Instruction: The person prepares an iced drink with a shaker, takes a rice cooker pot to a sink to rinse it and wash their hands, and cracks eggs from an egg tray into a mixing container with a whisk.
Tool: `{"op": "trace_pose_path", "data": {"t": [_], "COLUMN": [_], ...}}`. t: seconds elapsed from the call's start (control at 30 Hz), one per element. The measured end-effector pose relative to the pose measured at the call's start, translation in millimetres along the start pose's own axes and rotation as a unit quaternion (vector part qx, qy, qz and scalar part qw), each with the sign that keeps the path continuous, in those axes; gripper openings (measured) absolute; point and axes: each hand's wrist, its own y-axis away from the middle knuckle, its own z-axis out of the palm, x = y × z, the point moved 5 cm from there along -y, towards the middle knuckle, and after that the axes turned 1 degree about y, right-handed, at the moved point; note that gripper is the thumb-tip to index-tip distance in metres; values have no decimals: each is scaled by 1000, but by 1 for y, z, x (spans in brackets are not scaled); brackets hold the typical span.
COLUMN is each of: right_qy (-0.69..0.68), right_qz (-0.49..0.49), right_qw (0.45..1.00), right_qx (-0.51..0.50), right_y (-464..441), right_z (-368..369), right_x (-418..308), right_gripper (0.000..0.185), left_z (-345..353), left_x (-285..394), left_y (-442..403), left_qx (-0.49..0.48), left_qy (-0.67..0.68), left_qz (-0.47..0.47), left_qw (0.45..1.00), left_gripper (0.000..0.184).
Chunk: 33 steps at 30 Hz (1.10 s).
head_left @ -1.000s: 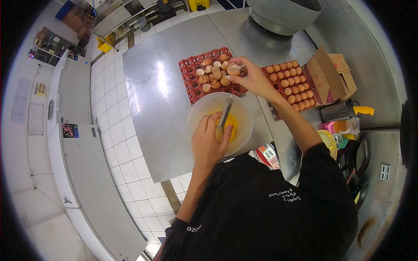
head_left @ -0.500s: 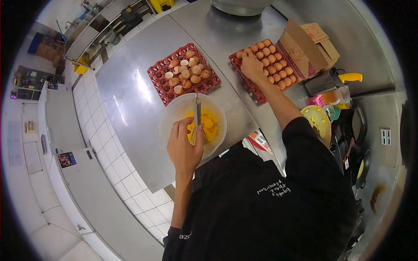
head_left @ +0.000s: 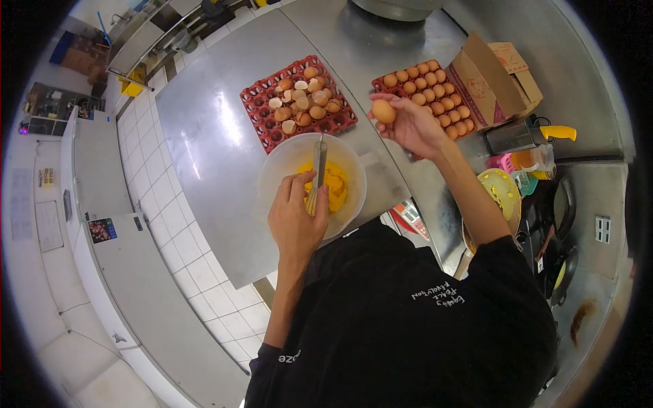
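A brown egg (head_left: 383, 111) rests in the fingers of my right hand (head_left: 415, 127), palm turned up, in front of the full egg tray. My left hand (head_left: 297, 216) is over the near left side of a translucent white bowl (head_left: 354, 153), its fingers and thumb around a metal whisk (head_left: 320, 162). The whisk stands handle up in the bowl. Yellow yolks (head_left: 337, 185) lie at the bottom of the bowl. Beyond it, a red egg tray (head_left: 262, 132) carries broken eggshells (head_left: 299, 102). To the right, several whole brown eggs (head_left: 435, 92) fill a second tray.
An open cardboard box (head_left: 486, 85) stands right of the full tray. Nearby are a yellow-handled appliance (head_left: 558, 132), a yellow-smeared bowl (head_left: 500, 190) and black pans (head_left: 563, 200). A large metal pot (head_left: 398, 8) sits at the far edge of the steel table (head_left: 204, 156).
My right hand has lifted an egg from the full tray and drawn back toward the bowl, turning palm up. My left hand stays at the whisk. The view has shifted slightly.
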Motion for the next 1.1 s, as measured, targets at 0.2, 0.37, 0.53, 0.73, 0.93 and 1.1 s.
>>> {"op": "trace_pose_path", "data": {"t": [0.2, 0.37, 0.53, 0.73, 0.93, 1.1], "right_qy": [119, 575, 687, 646, 438, 633], "right_qz": [23, -319, -341, -301, -42, -211], "right_qw": [993, 753, 638, 699, 886, 726], "right_qx": [0, -12, -70, -59, -147, -163], "right_y": [36, 59, 55, 59, 36, 36], "right_z": [57, 103, 100, 128, 133, 145], "right_x": [11, -2, 25, 22, 34, 19], "right_gripper": [36, 35, 41, 36, 36, 33], "left_z": [-1, -1, -6, -14, -21, -36], "left_x": [0, 1, 5, 24, 9, 7], "left_y": [1, 4, 2, -6, -11, -13], "left_qx": [-3, -4, -14, 6, 9, -3], "left_qy": [-7, -19, 33, 199, 175, 46], "left_qz": [20, 24, 19, 27, 128, 166], "left_qw": [1000, 1000, 999, 980, 976, 985], "left_gripper": [26, 26, 28, 48, 42, 39]}}
